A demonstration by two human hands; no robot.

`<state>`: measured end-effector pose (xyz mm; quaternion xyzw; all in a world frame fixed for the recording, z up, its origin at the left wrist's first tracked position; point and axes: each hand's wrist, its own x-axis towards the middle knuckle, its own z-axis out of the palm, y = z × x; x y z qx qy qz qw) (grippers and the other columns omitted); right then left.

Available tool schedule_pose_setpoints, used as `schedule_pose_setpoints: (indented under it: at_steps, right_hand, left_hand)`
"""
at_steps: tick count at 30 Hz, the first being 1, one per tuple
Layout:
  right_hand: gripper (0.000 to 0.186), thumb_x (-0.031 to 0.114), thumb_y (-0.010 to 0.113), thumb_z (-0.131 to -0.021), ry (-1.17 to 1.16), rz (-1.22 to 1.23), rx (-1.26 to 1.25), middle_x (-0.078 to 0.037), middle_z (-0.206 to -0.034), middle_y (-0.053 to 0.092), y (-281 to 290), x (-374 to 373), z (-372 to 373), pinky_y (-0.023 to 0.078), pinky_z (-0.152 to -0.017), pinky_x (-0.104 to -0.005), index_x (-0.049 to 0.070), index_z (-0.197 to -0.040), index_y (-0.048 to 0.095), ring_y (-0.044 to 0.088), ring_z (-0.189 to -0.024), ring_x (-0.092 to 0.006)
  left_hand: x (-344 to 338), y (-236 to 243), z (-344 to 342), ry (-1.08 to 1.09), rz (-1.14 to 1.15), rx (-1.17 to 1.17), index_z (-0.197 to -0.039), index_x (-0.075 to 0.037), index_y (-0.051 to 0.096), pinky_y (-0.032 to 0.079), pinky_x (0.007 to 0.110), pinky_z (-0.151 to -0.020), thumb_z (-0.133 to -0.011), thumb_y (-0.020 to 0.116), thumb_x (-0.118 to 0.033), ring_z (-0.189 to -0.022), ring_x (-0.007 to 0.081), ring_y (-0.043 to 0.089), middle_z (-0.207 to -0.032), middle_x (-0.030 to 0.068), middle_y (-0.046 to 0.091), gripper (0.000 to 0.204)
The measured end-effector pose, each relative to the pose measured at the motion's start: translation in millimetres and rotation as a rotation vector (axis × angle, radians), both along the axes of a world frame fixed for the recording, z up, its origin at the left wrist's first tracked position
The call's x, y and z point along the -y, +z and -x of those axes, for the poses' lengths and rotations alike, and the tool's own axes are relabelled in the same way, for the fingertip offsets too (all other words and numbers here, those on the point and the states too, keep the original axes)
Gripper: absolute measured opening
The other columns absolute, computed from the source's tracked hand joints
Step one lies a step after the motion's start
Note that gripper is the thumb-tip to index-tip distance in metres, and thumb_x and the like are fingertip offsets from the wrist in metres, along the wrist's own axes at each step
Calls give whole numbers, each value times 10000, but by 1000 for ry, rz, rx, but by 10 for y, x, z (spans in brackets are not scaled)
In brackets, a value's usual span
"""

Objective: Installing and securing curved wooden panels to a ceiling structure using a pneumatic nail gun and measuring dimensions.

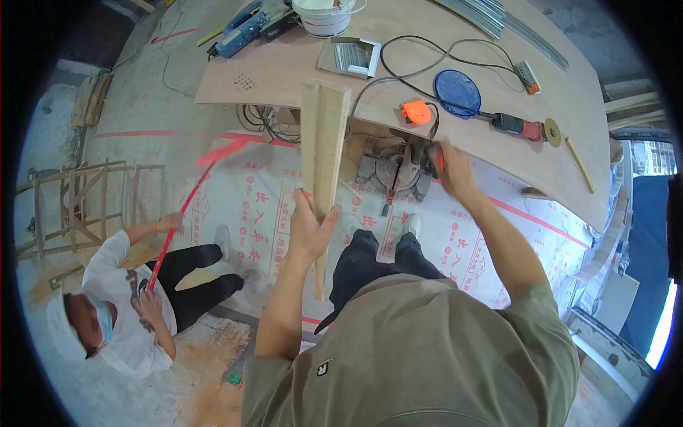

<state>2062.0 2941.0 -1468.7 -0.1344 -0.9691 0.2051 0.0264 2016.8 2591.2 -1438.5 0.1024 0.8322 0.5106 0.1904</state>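
Observation:
My left hand [313, 229] is closed round a long pale wooden board [324, 153], which stands lengthwise in front of me, its far end reaching over the table edge. A small orange bit shows at my fingertips; I cannot make out what it is. On the floor just beyond my feet sits a mitre saw [393, 171] with a round metal base, partly under the table. My right hand [457, 173] reaches to its right side, fingers curled round the red and black handle [439, 158]. The handle is partly hidden by my fingers.
The plywood table [512, 78] holds an angle grinder [519, 127], a blue lid [457, 92], an orange tape measure [416, 112], cables, a white bucket [325, 18] and a blue power tool [245, 34]. At left, a co-worker [135, 313] holds a long red stick [171, 238] with a blurred end.

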Motion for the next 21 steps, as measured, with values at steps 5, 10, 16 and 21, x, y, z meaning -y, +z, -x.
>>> schedule_pose_setpoints:
  at_steps: [5, 10, 16, 21]
  right_hand:
    - [330, 325, 541, -980, 237, -304, 717, -201, -973, 676, -499, -79, -2377, 525, -759, -533, 36, -901, 680, 671, -901, -379]
    - [155, 92, 585, -891, 97, 330, 791, -253, -932, 698, -750, -44, -3228, 527, -745, -509, -18, -938, 685, 670, -901, -443]
    - [325, 151, 531, -912, 322, 423, 1137, -189, -1129, 704, -606, -220, -3694, 537, -865, -474, 89, -1199, 671, 665, -1051, -389]
    - [359, 258, 577, -904, 87, 522, 849, -197, -1144, 697, -530, -219, -3584, 523, -922, -478, 147, -1237, 655, 652, -1088, -387]
  left_hand:
    - [-214, -59, 77, -104, -4, -88, -1122, 1, 374, 505, 438, -769, -878, 734, -244, -863, 386, 654, -934, 246, 619, 500]
    - [-500, -109, -10, -210, -64, -71, -1133, 12, 379, 516, 453, -750, -881, 733, -265, -855, 416, 668, -924, 260, 642, 516]
    - [-944, -37, -167, -263, 28, -79, -1149, 27, 376, 524, 452, -759, -884, 727, -261, -849, 425, 676, -935, 268, 648, 526]
    - [-1354, -26, -210, -327, -7, -141, -1161, 23, 385, 531, 440, -763, -889, 722, -255, -865, 382, 698, -940, 266, 656, 514]
